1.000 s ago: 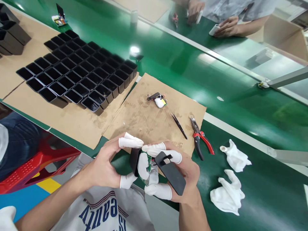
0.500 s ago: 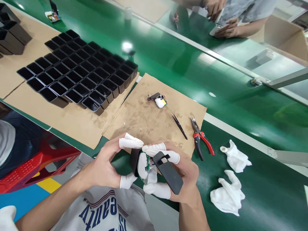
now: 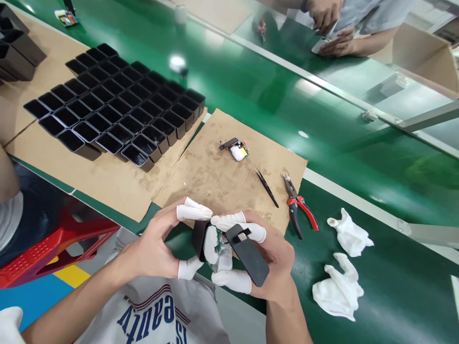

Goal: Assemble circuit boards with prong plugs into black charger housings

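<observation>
Holding a circuit assembly at the mouth of a black case

The left hand (image 3: 154,246) is curved in a wide C about the black case (image 3: 198,241), with capped fingertips along its far side and the capped thumb near its lower edge. The right hand (image 3: 274,255) is half curled, gripping the circuit assembly (image 3: 212,246) between its capped fingers and thumb. That assembly, with a white lump and a strip of green board, sits at the case's mouth between the two hands; how far it reaches inside is hidden. A black end plate (image 3: 251,260) with metal prongs stands tilted in front of the right fingers.

Beyond the hands, a cardboard sheet (image 3: 211,177) bears a second small assembly (image 3: 237,152) and a pair of tweezers (image 3: 267,188). Red-and-black pliers (image 3: 294,203) lie across its right edge, near two crumpled white pieces (image 3: 351,234) on the green table (image 3: 390,286). To the left stand rows of open-topped black cases (image 3: 118,105). Across the bench, a co-worker's hands (image 3: 339,44) handle a white object (image 3: 318,46).
</observation>
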Demonstrator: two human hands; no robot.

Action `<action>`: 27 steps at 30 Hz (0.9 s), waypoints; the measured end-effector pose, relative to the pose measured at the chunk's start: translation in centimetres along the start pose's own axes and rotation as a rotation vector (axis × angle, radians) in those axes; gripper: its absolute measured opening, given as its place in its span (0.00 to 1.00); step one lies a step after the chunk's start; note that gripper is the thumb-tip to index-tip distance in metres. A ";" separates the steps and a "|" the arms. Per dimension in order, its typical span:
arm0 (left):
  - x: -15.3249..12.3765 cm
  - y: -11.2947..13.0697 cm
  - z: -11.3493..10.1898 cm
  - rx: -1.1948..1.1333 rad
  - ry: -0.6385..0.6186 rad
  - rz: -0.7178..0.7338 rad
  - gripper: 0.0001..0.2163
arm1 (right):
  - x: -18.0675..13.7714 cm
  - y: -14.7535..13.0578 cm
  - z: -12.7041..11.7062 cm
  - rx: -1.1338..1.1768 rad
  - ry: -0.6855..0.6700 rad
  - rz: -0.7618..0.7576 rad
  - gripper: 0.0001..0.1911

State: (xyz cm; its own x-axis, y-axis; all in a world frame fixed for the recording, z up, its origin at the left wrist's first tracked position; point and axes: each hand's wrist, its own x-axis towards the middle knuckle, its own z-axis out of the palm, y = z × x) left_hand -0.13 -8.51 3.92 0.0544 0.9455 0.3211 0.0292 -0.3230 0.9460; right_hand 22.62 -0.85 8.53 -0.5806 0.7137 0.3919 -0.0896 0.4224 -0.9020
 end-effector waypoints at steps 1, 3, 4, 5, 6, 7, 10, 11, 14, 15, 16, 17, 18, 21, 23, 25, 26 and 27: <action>0.0 0.0 0.0 0.005 -0.001 0.001 0.33 | 0.0 0.0 0.0 -0.005 0.001 -0.003 0.37; 0.0 0.0 -0.1 0.007 -0.004 0.001 0.32 | 0.0 0.1 -0.1 -0.018 -0.003 -0.017 0.37; 0.0 0.0 -0.1 0.004 -0.007 -0.001 0.32 | 0.0 0.1 -0.1 -0.019 0.001 -0.025 0.38; -0.1 0.0 -0.1 0.001 -0.009 -0.005 0.32 | 0.0 0.2 -0.1 -0.017 0.007 -0.036 0.39; -0.1 0.0 -0.1 -0.001 -0.010 -0.009 0.32 | -0.1 0.3 -0.1 -0.013 0.014 -0.047 0.41; -0.1 0.0 -0.1 -0.001 -0.009 -0.013 0.32 | -0.2 0.3 -0.1 -0.011 0.019 -0.055 0.42; -0.1 -0.1 -0.1 0.000 -0.005 -0.020 0.33 | -0.4 0.5 0.0 0.001 0.019 -0.054 0.44; -0.1 -0.1 0.0 0.001 -0.004 -0.019 0.33 | -0.5 0.6 0.0 0.003 0.022 -0.056 0.44; 0.0 -0.2 0.0 0.002 -0.011 -0.012 0.34 | -0.5 0.6 0.0 0.004 0.030 -0.064 0.46; 0.1 -0.2 -0.1 -0.001 -0.013 -0.012 0.34 | -0.5 0.7 0.1 0.006 0.028 -0.063 0.46; 0.1 -0.2 -0.1 -0.005 -0.012 -0.011 0.34 | -0.6 0.7 0.1 0.012 0.027 -0.056 0.46; 0.1 -0.2 -0.1 -0.010 -0.009 -0.010 0.34 | -0.7 0.8 0.1 0.025 0.027 -0.046 0.45; 0.1 -0.2 -0.1 -0.012 -0.002 -0.009 0.33 | -0.8 0.9 0.2 0.044 0.035 -0.038 0.44; 0.0 -0.3 -0.2 -0.007 0.021 -0.009 0.31 | -1.5 1.4 0.3 0.120 0.112 -0.026 0.42; 0.0 -0.3 -0.3 -0.006 0.021 -0.016 0.31 | -2.0 1.7 0.3 0.154 0.152 -0.015 0.45; -0.1 -0.3 -0.4 -0.009 0.017 -0.024 0.32 | -2.2 1.8 0.2 0.157 0.165 0.007 0.49; 0.0 -0.2 -0.4 -0.008 0.015 -0.026 0.32 | -2.1 1.8 0.2 0.153 0.165 0.018 0.50; 0.0 -0.2 -0.5 -0.005 0.015 -0.023 0.32 | -2.1 1.8 0.2 0.152 0.166 0.019 0.49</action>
State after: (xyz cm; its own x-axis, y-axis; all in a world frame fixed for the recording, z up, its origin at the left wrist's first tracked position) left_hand -0.59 -8.45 3.73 0.0383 0.9532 0.2998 0.0248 -0.3008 0.9534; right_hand 23.52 -1.68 6.08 -0.4431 0.8082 0.3880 -0.2087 0.3279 -0.9214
